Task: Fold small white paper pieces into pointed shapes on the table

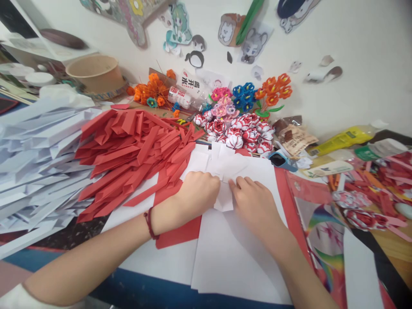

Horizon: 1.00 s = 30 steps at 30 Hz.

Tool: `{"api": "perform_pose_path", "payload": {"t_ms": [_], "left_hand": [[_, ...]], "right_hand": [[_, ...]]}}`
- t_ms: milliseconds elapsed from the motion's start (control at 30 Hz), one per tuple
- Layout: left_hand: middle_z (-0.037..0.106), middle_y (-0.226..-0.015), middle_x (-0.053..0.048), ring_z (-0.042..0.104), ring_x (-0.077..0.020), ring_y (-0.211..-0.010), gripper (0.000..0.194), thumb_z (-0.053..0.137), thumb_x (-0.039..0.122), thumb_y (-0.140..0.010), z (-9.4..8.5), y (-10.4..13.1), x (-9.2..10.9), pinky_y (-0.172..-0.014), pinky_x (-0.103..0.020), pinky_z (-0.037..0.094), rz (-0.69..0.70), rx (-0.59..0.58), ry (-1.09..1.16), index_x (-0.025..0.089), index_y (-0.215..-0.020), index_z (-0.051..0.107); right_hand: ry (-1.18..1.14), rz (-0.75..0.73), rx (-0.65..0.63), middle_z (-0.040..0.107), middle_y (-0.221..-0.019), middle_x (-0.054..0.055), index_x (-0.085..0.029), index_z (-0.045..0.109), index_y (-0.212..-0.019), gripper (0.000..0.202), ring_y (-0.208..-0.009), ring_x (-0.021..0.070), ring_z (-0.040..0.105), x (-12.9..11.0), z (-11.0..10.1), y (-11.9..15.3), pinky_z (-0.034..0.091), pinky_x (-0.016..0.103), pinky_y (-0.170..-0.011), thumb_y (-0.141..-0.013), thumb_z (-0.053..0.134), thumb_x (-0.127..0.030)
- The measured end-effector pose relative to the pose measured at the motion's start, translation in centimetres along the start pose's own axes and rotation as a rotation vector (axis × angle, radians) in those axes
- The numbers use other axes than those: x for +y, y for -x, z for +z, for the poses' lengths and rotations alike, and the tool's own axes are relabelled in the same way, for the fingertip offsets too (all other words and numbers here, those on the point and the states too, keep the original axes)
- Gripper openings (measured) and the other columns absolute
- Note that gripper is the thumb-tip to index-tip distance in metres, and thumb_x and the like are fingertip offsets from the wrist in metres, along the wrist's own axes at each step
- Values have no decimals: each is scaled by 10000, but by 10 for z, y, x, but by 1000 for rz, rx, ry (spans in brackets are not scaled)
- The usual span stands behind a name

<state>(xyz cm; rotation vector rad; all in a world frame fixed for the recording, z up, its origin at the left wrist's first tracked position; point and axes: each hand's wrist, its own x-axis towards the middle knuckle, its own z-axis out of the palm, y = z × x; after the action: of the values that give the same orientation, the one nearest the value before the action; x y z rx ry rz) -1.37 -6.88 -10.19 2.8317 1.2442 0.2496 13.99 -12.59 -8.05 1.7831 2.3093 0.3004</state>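
Observation:
My left hand [198, 192], with a dark red cord bracelet at the wrist, is curled closed at the left edge of a small folded piece of white paper [224, 197]. My right hand [254, 204] has its bent fingers at the right edge of that same piece, thumb and forefinger close together. The fingertips are partly hidden. Beyond the hands, more small white paper pieces [196, 161] overlap. Large white sheets [238, 253] lie underneath, with a red sheet [180, 234] under my left forearm.
Folded white strips [38, 154] and folded red strips [128, 159] are heaped to the left. Red-and-white paper flowers [247, 133] stand along the back below the wall. Bottles [344, 139] and a patterned plastic packet [325, 231] lie to the right. A round tub [95, 77] stands back left.

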Motion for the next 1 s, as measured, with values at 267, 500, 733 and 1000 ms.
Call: {"api": "perform_pose_path", "payload": {"t_ms": [267, 500, 733, 1000], "left_hand": [[616, -616, -59, 602, -208, -558, 361, 350, 418, -930, 3, -10, -2, -492, -243, 324, -196, 6, 101, 155, -858, 587], [633, -767, -34, 600, -169, -708, 234, 373, 275, -930, 3, -11, -5, -600, -243, 389, -81, 83, 421, 178, -835, 564], [595, -784, -16, 543, -138, -731, 165, 433, 221, -895, 1, -12, -9, -653, -232, 401, -48, 190, 666, 172, -806, 563], [621, -688, 4, 494, -96, -600, 270, 503, 364, -858, -9, -17, -19, -569, -205, 355, -174, 147, 910, 152, -738, 622]], "right_hand": [[-30, 77, 35, 580, -756, 68, -147, 658, -806, 221, -705, 187, 526, -7, 2, 3, 290, 324, -618, -762, 470, -38], [-408, 275, 344, 626, -972, 81, -183, 613, -1122, 270, -943, 231, 520, 3, 11, -8, 367, 325, -786, -906, 457, -227], [-1142, 301, 314, 560, -637, -17, -172, 605, -701, 322, -593, 126, 469, 10, 20, -15, 350, 236, -560, -860, 532, -442], [-1322, 510, 600, 411, -525, -68, -185, 451, -612, 354, -511, 85, 408, 9, 15, -12, 320, 206, -509, -835, 590, -423]]}}
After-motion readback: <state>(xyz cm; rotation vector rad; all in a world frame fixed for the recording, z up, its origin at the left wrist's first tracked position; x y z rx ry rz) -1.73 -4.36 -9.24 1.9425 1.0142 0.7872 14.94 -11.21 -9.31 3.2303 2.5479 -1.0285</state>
